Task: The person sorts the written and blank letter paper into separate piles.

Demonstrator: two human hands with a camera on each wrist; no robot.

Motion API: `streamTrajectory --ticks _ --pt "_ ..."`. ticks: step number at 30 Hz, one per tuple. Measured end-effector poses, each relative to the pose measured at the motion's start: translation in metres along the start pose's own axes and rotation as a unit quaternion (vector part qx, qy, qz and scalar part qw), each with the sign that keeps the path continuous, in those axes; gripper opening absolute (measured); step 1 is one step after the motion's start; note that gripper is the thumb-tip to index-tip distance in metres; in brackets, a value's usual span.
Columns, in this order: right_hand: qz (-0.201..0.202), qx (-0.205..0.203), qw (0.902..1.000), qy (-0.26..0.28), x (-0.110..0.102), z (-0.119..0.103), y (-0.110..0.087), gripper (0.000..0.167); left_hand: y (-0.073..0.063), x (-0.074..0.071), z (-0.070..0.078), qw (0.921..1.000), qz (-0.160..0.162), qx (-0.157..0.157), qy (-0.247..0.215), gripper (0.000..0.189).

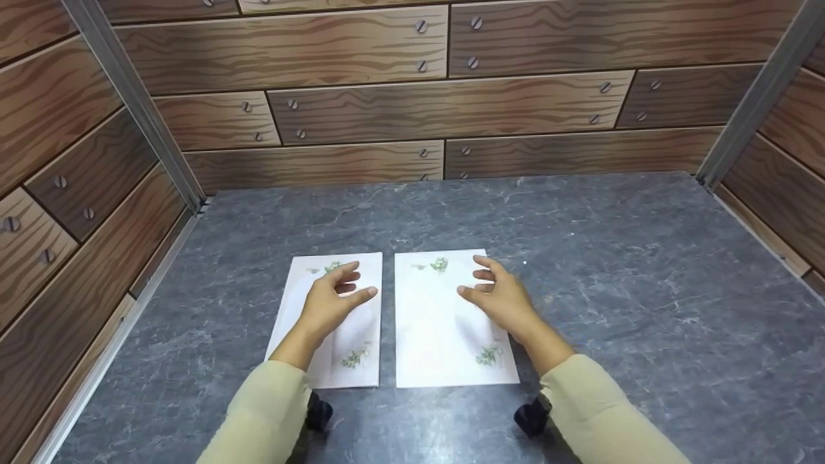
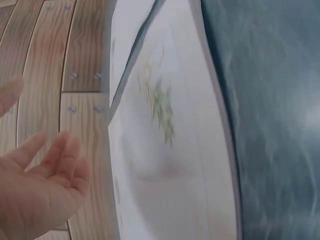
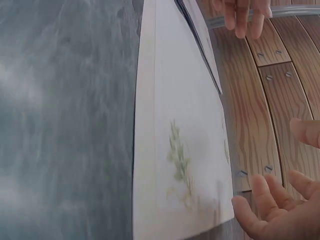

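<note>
Two white rectangular sheets with green sprigs printed on them lie flat on the tabletop [image 1: 612, 277], a dark blue-grey, marble-patterned surface. The left sheet [image 1: 351, 328] and the right sheet [image 1: 432, 325] lie side by side, a narrow strip of tabletop between their long edges. Each bears a small sprig near its far edge and another near the lower right corner; whether either is a single leaf or a stack, one cannot tell.

The person's left hand [image 1: 330, 301] hovers above the left sheet, its fingers [image 1: 344, 269] gently bent and its thumb standing well away from them, the gap wide and unfilled. The person's right hand [image 1: 506, 299] hovers over the right edge of the right sheet in a mirrored pose, fingers loosely curved, thumb apart, likewise free. A soft shadow falls on the paper beneath each hand.

Both arms wear pale yellow-beige sleeves [image 1: 609, 409], with a small black device [image 1: 532, 415] at each wrist. Behind the tabletop rises a brown wall printed with wooden planks and screw heads [image 1: 361, 109], flanked by grey metal posts [image 1: 138, 103].
</note>
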State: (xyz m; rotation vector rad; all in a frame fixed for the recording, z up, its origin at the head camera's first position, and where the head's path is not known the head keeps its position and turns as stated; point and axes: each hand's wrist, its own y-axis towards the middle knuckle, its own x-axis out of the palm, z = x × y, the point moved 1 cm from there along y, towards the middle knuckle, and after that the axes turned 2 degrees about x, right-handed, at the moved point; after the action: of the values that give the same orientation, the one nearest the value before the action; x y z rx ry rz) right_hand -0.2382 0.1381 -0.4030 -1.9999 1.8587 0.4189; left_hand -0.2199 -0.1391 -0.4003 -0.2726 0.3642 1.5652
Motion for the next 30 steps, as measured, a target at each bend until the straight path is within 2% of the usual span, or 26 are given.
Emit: streamTrajectory --ticks 6,12,21,30 --pt "-0.001 -0.035 0.9985 -0.041 0.015 -0.005 -0.002 0.083 0.001 -0.013 -0.006 0.9998 -0.016 -0.004 0.011 0.076" --pt "0.014 -0.061 0.9968 -0.049 0.031 -0.010 -0.004 0.089 -0.001 -0.029 -0.014 0.9994 -0.027 -0.002 0.019 0.083" --pt "0.021 -0.060 0.9961 -0.061 0.052 -0.015 -0.005 0.093 -0.005 -0.051 -0.031 0.9994 -0.027 -0.020 0.012 0.086" --pt "0.023 -0.072 0.9950 -0.066 0.069 -0.019 -0.006 0.095 -0.009 -0.070 -0.041 0.9984 -0.025 -0.034 0.037 0.086"
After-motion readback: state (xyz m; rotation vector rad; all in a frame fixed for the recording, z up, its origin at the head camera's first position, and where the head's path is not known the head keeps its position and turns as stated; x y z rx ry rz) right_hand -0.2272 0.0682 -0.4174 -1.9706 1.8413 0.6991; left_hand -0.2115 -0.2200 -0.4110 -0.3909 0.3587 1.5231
